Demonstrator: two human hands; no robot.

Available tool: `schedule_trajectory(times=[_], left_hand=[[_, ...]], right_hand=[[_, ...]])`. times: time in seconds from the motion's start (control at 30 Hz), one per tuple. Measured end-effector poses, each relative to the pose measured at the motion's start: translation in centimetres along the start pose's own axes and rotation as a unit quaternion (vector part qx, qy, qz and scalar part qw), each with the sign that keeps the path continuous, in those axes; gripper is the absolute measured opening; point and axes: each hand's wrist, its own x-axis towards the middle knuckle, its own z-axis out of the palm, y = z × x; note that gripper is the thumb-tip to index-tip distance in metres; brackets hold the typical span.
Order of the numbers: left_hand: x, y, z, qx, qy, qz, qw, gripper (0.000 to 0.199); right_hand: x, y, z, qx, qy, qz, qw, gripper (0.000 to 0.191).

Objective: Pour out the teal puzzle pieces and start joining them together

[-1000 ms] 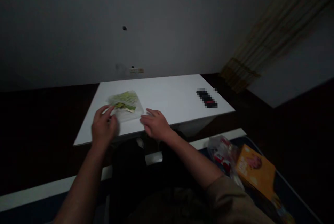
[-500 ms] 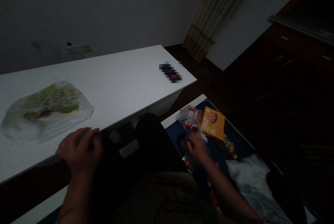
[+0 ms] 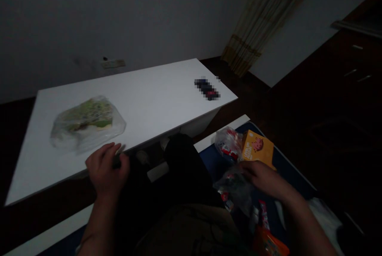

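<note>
Head view: R hand [image 3: 258,178] nearly closed, gripping crumpled plastic bag [image 3: 234,189] at 4 o'clock, bunched from above, apparently lifted off blue mat [image 3: 215,160]. L hand [image 3: 106,170] half-curled at white table [image 3: 155,100] edge, hold unclear; clear bag of green food [image 3: 88,122] lies nearby at 10 o'clock.

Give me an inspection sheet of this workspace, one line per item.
Surface: white table, pixelated dark object at its far end.
Job's things: crumpled plastic bag; clear bag of green food.
Clutter: yellow box, plastic bag with red packets, orange packet, on a blue mat.
Hands: right hand on the crumpled bag; left hand curled at the table's front edge.
Cables: nothing seen.
Surroundings: curtain, dark drawers.
</note>
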Motion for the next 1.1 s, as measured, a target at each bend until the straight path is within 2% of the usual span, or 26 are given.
schedule_trajectory(times=[0.07,0.17,0.23,0.3,0.33,0.4,0.5,0.53,0.6,0.7,0.83,0.93,1.0,1.03,1.1], left_hand=[[1.2,-0.1,-1.0,0.050,0.058,-0.022,0.997,0.051],[3.7,-0.1,-2.4,0.107,0.075,-0.048,0.990,0.086],[5.1,-0.3,-3.0,0.135,0.030,-0.071,0.988,0.097],[6.0,-0.8,-3.4,0.151,-0.029,-0.088,0.984,0.097],[6.2,-1.1,-3.5,0.153,-0.044,-0.094,0.983,0.094],[6.2,-1.9,-3.4,0.139,-0.038,-0.113,0.983,0.085],[6.1,-3.1,-3.0,0.074,-0.028,-0.113,0.990,0.066],[6.1,-3.4,-2.9,0.053,-0.024,-0.108,0.992,0.058],[6.1,-3.7,-2.8,0.018,-0.011,-0.109,0.994,0.038],[5.8,-3.6,-2.9,-0.013,0.011,-0.122,0.992,0.021],[5.3,-3.3,-3.2,-0.034,0.055,-0.152,0.986,0.022],[5.1,-2.8,-3.8,-0.041,0.094,-0.173,0.980,0.029],[4.9,-1.8,-4.4,-0.048,0.134,-0.177,0.974,0.034],[4.8,-1.0,-4.8,-0.056,0.164,-0.173,0.969,0.033],[4.2,1.3,-5.8,-0.077,0.214,-0.150,0.962,0.029]], right_hand=[[1.9,-1.4,-1.4,0.015,0.039,-0.036,0.998,0.044],[5.1,-2.7,-4.2,0.037,0.099,-0.104,0.989,0.055],[8.0,-3.7,-6.8,0.048,0.128,-0.163,0.977,0.062],[11.8,-6.0,-9.5,0.047,0.134,-0.235,0.962,0.056],[13.9,-7.9,-10.7,0.034,0.130,-0.265,0.955,0.049],[17.5,-13.0,-12.5,0.004,0.144,-0.284,0.948,0.039],[20.6,-21.6,-12.6,-0.011,0.113,-0.317,0.942,0.030],[20.8,-24.0,-11.8,-0.013,0.092,-0.340,0.936,0.029],[19.9,-27.4,-8.9,-0.012,0.055,-0.387,0.920,0.031],[15.8,-29.1,-1.9,0.067,0.048,-0.465,0.881,0.036],[7.8,-27.5,9.4,0.243,0.032,-0.501,0.830,0.040],[3.1,-25.5,16.5,0.309,-0.022,-0.494,0.813,0.057],[1.3,-24.3,19.4,0.338,-0.037,-0.495,0.800,0.083],[0.8,-23.8,20.2,0.350,-0.021,-0.483,0.802,0.097],[0.1,-22.8,20.5,0.381,0.039,-0.439,0.813,0.122]])
